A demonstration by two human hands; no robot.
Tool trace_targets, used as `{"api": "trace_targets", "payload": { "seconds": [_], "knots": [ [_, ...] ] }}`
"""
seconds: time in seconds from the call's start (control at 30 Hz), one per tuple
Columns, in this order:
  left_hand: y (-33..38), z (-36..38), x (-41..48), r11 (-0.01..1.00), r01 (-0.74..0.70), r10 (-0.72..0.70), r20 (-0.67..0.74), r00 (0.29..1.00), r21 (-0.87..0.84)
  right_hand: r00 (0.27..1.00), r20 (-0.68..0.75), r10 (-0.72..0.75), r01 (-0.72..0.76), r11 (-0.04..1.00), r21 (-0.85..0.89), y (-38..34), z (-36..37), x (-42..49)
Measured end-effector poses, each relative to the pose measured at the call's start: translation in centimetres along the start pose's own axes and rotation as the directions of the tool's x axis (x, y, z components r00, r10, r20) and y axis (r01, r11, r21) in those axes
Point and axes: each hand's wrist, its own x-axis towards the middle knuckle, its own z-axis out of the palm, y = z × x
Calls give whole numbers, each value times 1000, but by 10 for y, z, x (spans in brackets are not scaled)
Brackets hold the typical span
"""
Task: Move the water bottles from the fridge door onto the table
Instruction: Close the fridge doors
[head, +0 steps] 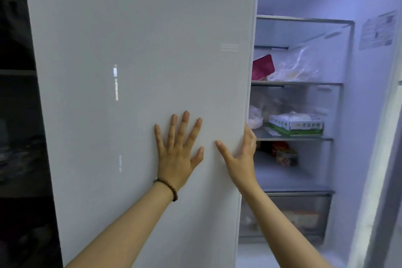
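Observation:
A tall white fridge door (134, 72) fills the left and middle of the view, its outer face toward me. My left hand (177, 148) lies flat on that face with fingers spread. My right hand (239, 154) grips the door's right edge, thumb on the front and fingers wrapped behind the edge. To the right the fridge interior (304, 104) stands lit. No water bottles and no table are visible; the door's inner side is hidden.
Glass shelves inside hold a dark red packet (262, 67), clear plastic bags (295, 67), a white and green box (295, 125) and a jar (286, 155). A drawer (289, 215) sits at the bottom. Dark shelving (19, 115) stands left of the door.

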Motion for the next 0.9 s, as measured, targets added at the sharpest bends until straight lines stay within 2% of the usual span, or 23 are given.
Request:
{"api": "trace_targets", "payload": {
  "seconds": [0.23, 0.37, 0.47, 0.63, 0.8, 0.9],
  "knots": [
    [1, 1, 0, 998, 13, -15, 22, 1000, 61, 999, 21, -32, 31, 999, 35, 13, -1, 5],
    [6, -10, 0, 999, 38, -40, 113, 993, 25, 995, 91, -27, 27, 1000, 3, 9, -9, 1],
    [16, -33, -1, 992, 111, -97, 222, 970, -52, 985, 172, 5, -3, 1000, -13, 3, -28, -7],
    [44, -89, -33, 951, 198, -88, 404, 910, -238, 976, 218, 11, 11, 995, -96, -24, -90, -34],
    [97, -150, -65, 915, 253, -101, 430, 897, -314, 971, 240, -11, 61, 977, -205, -72, -189, -82],
    [147, -178, -70, 891, 278, -93, 453, 887, -360, 972, 230, -57, 133, 935, -328, -100, -257, -102]
  ]
}}
